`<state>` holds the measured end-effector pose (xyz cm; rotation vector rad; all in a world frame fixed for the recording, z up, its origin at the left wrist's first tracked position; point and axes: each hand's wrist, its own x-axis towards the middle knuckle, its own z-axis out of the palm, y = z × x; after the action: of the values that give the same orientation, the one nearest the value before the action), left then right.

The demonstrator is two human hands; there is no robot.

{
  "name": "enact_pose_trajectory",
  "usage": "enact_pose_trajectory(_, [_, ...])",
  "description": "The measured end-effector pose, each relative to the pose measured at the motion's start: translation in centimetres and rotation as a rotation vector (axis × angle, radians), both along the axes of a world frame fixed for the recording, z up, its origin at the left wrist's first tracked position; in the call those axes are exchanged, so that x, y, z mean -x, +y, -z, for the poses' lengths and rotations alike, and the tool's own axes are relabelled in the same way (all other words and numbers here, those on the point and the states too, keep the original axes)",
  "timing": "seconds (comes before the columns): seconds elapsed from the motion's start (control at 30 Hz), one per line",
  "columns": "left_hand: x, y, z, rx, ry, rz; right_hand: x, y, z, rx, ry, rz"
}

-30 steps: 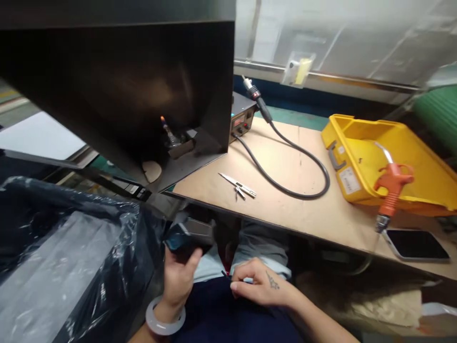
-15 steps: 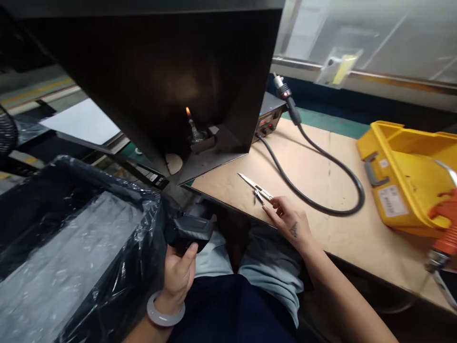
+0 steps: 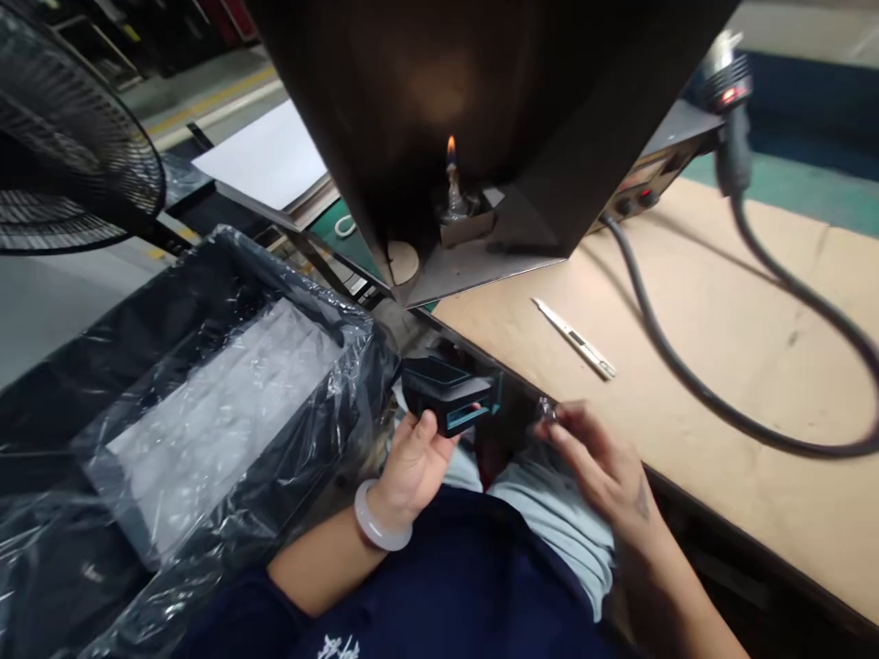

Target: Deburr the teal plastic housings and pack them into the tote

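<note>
Two hands are at work just below the near edge of the desk (image 3: pixel 687 384), over my lap. My left hand (image 3: pixel 416 462) has its grip closed around a small black block-shaped part (image 3: pixel 446 398), thumb pressed on its near face and fingers under it, so the part sits raised between my knees and the desk edge. Teal trim shows around a slot on the side turned toward me. It looks like moulded plastic: rigid, light enough for one hand, with flat faces that give a sure hold, though smooth enough that I judge it could slip if I pinch it only by the corners. Holding it across the broad faces, clear of the slot, seems the safest way.

My right hand (image 3: pixel 604 467) is just beside the part, not touching it. Its fingertips are pinched on something small and shiny (image 3: pixel 548 409); it is blurred, and I cannot tell what it is. It looks thin and stiff, the kind of thing that wants a fingertip grip.

On the desk, well apart from my hands, lies a slim metal blade-like tool (image 3: pixel 575 339). A thick black cable (image 3: pixel 693 384) loops across the board from a control box (image 3: pixel 652 174). Under a dark metal hood (image 3: pixel 481 110) a small flame (image 3: pixel 451 146) burns. To my left stands a bin lined with clear plastic film (image 3: pixel 206 403), and a fan (image 3: pixel 69 156) beyond it.
</note>
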<state>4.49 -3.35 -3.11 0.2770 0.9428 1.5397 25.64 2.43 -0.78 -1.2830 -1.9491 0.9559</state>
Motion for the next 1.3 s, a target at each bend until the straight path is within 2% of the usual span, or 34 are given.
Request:
enact_pose_trajectory(0.1, [-0.8, -0.1, -0.3, -0.015, -0.060, 0.083, 1.8, -3.5, -1.5, -0.010, 0.210, -0.167])
enact_pose_trajectory(0.2, [-1.4, -0.3, -0.5, -0.023, -0.087, 0.164, 3.0, -5.1, -2.2, -0.062, 0.234, -0.167])
enact_pose_trajectory(0.33, [-1.5, -0.4, -0.6, -0.017, -0.073, 0.215, 3.4, -5.1, -2.3, -0.052, 0.219, -0.142])
enact_pose_trajectory(0.6, [-1.6, -0.7, -0.2, 0.005, -0.005, 0.205, 3.2, -4.9, -3.0, 0.013, 0.232, -0.144])
enact_pose_trajectory(1.0, [-1.9, -0.8, -0.8, -0.004, 0.001, 0.239, 3.4, -5.4, -2.4, -0.023, 0.288, -0.111])
enact_pose_trajectory(1.07, [-1.8, -0.8, -0.6, 0.007, 0.017, 0.234, 3.1, -5.9, -2.0, -0.009, 0.321, -0.083])
enact_pose_trajectory(1.17, [-1.3, -1.0, 0.1, 0.000, 0.081, 0.207, 2.4, -6.4, -1.4, 0.009, 0.510, 0.061])
enact_pose_trajectory(1.23, [-0.6, -1.3, 0.6, -0.070, 0.181, 0.202, 1.9, -6.2, -1.4, 0.057, 0.688, 0.182])
enact_pose_trajectory(1.3, [0.2, -1.5, 0.9, -0.195, 0.349, 0.257, 1.8, -5.5, -1.5, 0.184, 0.785, 0.224])
